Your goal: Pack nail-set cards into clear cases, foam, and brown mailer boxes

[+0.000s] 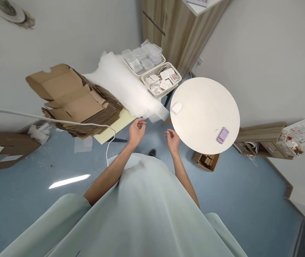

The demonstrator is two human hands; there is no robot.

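Blue floor (pixel 156 136) lies open between the round table (pixel 204 103) and the yellow-topped table (pixel 117 125); above the gap hang the left hand (pixel 137 132) and right hand (pixel 173 142), both loosely half-curled, apparently empty. Foam sheets (pixel 132 87) overhang just beyond the left hand; a flat clear item (pixel 176 107) lies at the round table's left edge. A cable (pixel 88 124) runs across the cardboard stack (pixel 77 107), and a carton (pixel 206 161) stands below the round table

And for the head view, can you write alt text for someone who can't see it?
A person's left grip is near white sheeting and their right grip beside a round white table, both loosely curled. Brown cardboard is stacked left of the sheeting, and two filled white baskets sit beyond it, to the right.
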